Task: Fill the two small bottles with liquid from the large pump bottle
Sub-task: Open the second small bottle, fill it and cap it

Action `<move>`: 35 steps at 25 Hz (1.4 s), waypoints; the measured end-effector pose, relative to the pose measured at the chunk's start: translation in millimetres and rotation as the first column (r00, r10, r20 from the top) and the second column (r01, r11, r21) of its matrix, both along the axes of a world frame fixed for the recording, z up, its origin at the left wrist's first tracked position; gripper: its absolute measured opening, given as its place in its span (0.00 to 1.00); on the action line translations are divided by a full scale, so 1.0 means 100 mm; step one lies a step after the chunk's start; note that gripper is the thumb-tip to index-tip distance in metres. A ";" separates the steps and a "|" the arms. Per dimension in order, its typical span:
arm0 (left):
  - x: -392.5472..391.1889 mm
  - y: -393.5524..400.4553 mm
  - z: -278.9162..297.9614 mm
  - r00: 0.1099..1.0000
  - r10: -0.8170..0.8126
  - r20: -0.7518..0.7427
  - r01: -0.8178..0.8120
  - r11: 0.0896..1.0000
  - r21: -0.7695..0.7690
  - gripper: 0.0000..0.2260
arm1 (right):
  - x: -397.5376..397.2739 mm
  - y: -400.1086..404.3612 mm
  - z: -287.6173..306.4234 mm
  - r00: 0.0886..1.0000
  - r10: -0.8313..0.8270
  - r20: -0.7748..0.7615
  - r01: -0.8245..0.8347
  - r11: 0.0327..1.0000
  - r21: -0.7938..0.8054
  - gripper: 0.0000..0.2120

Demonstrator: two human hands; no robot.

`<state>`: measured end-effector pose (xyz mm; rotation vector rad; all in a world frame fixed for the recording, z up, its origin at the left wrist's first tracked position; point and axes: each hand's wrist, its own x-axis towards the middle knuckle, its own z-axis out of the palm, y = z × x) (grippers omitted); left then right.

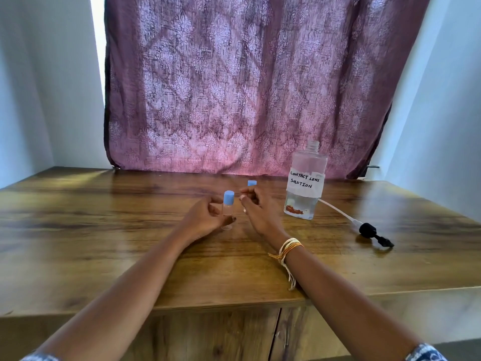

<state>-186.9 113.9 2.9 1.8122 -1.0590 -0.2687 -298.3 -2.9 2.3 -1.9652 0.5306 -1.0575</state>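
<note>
Two small bottles (228, 209) capped, apparently filled, large bottle (305, 183) open, pump (374, 234) off on bench (104, 230); left fingers (217, 208) clamped on near bottle, right fingers (246, 199) loosely curled, gripping nothing.

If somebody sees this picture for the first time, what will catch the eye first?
Probably the purple curtain filling the back. Then the two hands at the table's middle: the left hand holds a small blue-capped bottle, the right hand beside it. To the right stands the open large bottle.
</note>
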 end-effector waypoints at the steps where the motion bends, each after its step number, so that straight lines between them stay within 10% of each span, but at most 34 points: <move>1: 0.01 0.01 -0.02 0.999 -0.025 -0.025 0.024 0.999 -0.031 0.22 | 0.02 0.02 0.02 0.999 0.048 0.025 -0.048 0.999 -0.002 0.07; 10: 0.03 -0.01 -0.06 0.991 -0.081 -0.104 0.062 0.983 -0.172 0.04 | 0.14 0.03 0.06 0.989 0.140 0.043 -0.137 0.989 -0.064 0.14; 35: -0.07 0.02 -0.08 0.962 -0.182 -0.203 0.140 0.969 -0.205 0.09 | -0.06 0.03 0.17 0.942 0.334 0.041 -0.337 0.930 0.150 0.19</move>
